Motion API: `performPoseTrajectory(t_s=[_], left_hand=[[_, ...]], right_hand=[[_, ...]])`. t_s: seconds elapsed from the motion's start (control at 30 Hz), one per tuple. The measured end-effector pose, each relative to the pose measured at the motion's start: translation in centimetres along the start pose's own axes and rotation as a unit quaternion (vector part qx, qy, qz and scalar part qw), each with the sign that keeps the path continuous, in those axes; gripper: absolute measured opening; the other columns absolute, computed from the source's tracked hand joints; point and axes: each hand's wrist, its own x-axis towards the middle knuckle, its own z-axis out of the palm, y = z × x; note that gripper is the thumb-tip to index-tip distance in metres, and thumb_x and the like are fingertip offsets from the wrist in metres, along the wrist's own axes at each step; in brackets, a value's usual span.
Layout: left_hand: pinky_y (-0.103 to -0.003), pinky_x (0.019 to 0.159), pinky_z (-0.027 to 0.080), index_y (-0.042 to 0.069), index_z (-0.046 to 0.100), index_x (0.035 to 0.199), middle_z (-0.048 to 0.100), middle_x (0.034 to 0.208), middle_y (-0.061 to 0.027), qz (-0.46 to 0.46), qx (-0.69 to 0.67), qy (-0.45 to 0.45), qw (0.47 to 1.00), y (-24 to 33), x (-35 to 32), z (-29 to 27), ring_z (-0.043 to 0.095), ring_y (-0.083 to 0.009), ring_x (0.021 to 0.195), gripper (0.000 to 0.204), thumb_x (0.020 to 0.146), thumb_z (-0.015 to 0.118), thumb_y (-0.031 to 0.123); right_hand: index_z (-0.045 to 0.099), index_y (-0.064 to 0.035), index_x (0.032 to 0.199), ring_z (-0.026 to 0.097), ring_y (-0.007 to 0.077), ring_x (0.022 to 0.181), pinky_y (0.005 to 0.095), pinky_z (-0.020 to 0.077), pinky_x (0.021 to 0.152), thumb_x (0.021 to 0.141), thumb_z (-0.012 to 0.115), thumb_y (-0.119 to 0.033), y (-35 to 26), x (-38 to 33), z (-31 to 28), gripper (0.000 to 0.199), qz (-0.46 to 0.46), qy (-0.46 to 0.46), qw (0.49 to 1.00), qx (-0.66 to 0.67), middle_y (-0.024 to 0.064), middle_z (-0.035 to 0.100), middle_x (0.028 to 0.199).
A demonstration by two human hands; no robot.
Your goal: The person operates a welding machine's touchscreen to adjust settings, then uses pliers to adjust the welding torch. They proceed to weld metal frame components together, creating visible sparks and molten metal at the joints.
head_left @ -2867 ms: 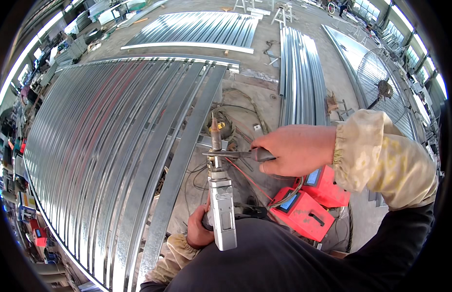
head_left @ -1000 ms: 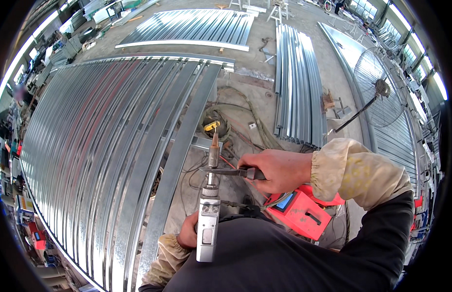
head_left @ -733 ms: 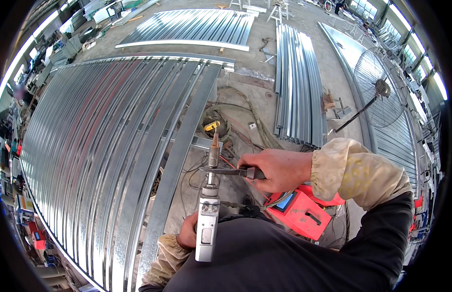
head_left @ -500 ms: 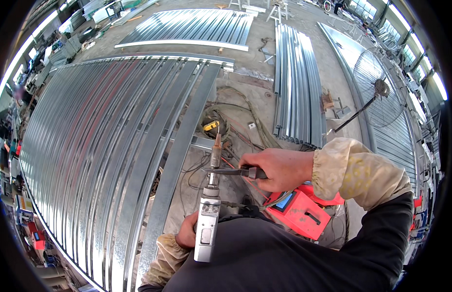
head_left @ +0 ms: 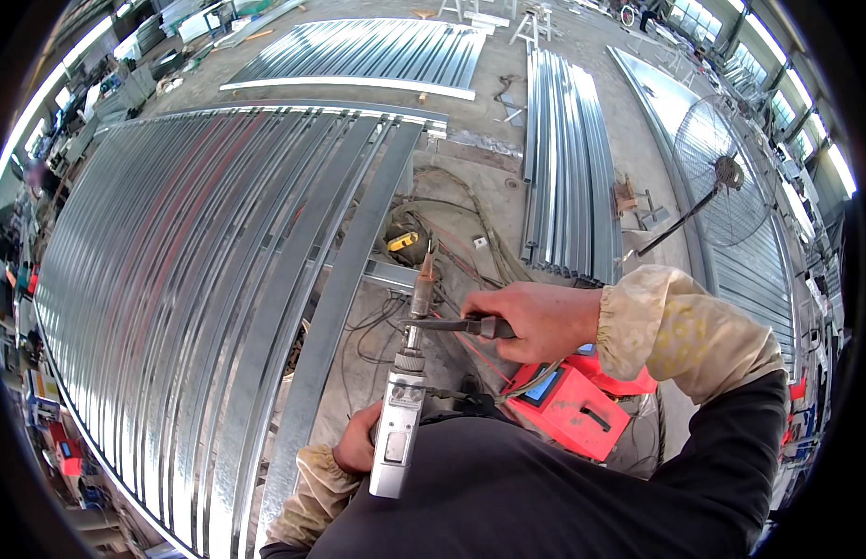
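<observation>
My left hand [head_left: 357, 440] is wrapped round a silver handheld welding gun [head_left: 394, 440], close in front of my body; some of its fingers are hidden behind the gun. The gun points away from me, and its copper-coloured nozzle [head_left: 425, 270] tapers to a thin tip. In my right hand [head_left: 541, 322] is a pair of dark pliers [head_left: 459, 326], held level from the right. Their jaws lie across the gun's metal neck, just behind the nozzle. Whether they clamp it tightly I cannot make out.
Left of me lies a large rack of galvanized metal strips [head_left: 237, 242]. Red machines [head_left: 573, 410] stand by my right side. Cables and hoses [head_left: 470, 200] coil on the floor ahead, beside a yellow tool [head_left: 402, 241]. Stacked metal profiles [head_left: 571, 168] and a caged fan [head_left: 722, 172] stand farther right.
The gun has tilted a little, its nozzle swinging slightly to the right. The pliers stay at the gun's neck, and my right hand has barely moved.
</observation>
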Motion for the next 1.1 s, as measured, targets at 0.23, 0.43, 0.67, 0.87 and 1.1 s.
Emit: performPoseTrajectory(t_s=[0.23, 0.43, 0.67, 0.87, 1.1], left_hand=[[-0.031, 0.077, 0.054, -0.001, 0.066, 0.123, 0.069, 0.093, -0.0009, 0.035, 0.041, 0.053, 0.997, -2.5, -1.0, -2.0, 0.062, -0.0109, 0.083, 0.049, 0.079, 0.084, 0.011], [-0.031, 0.082, 0.053, 0.002, 0.068, 0.11, 0.068, 0.102, -0.0077, 0.139, 0.198, 0.024, 0.97, 0.4, -2.3, -3.2, 0.065, -0.0172, 0.092, 0.037, 0.078, 0.084, 0.013], [-0.032, 0.081, 0.049, 0.003, 0.058, 0.101, 0.063, 0.103, -0.0173, 0.085, 0.072, -0.071, 0.991, 4.8, -3.2, -4.5, 0.059, -0.0196, 0.087, 0.038, 0.072, 0.081, 0.006], [-0.035, 0.076, 0.052, -0.002, 0.062, 0.112, 0.065, 0.108, -0.0241, 0.066, 0.036, -0.131, 0.989, 7.4, -3.0, -5.7, 0.064, -0.024, 0.084, 0.052, 0.067, 0.085, 0.009], [-0.04, 0.086, 0.056, -0.003, 0.058, 0.133, 0.066, 0.118, -0.0198, 0.115, -0.014, -0.023, 0.993, 7.6, -2.5, -5.6, 0.068, -0.0278, 0.094, 0.074, 0.074, 0.093, 0.025]], right_hand=[[0.05, 0.001, 0.139, 0.062, 0.0269, 0.082, 0.0393, 0.0507, 0.081, 0.088, 0.058, -0.008, -0.2, 0.5, 0.6, 0.052, 0.017, -0.044, 0.999, 0.011, 0.0129, 0.065, 0.094], [0.05, -0.0007, 0.135, 0.065, 0.0263, 0.092, 0.0428, 0.0488, 0.082, 0.096, 0.056, -0.015, 1.7, 0.3, 3.0, 0.042, 0.052, -0.087, 0.983, 0.152, 0.0145, 0.067, 0.105], [0.051, -0.0111, 0.104, 0.058, 0.0108, 0.088, 0.032, 0.0514, 0.072, 0.102, 0.067, -0.016, -1.3, 6.2, 7.3, 0.017, -0.119, 0.125, 0.754, 0.634, 0.0058, 0.064, 0.118], [0.066, -0.0073, 0.106, 0.061, 0.0091, 0.088, 0.0282, 0.0493, 0.08, 0.098, 0.077, -0.021, -4.1, 11.2, 8.1, 0.019, -0.285, 0.176, 0.566, 0.753, -0.0021, 0.065, 0.094], [0.057, -0.0088, 0.123, 0.06, 0.0078, 0.089, 0.0269, 0.0496, 0.081, 0.097, 0.076, -0.011, -4.1, 11.9, 7.1, 0.033, -0.339, 0.228, 0.595, 0.692, -0.0015, 0.064, 0.1]])
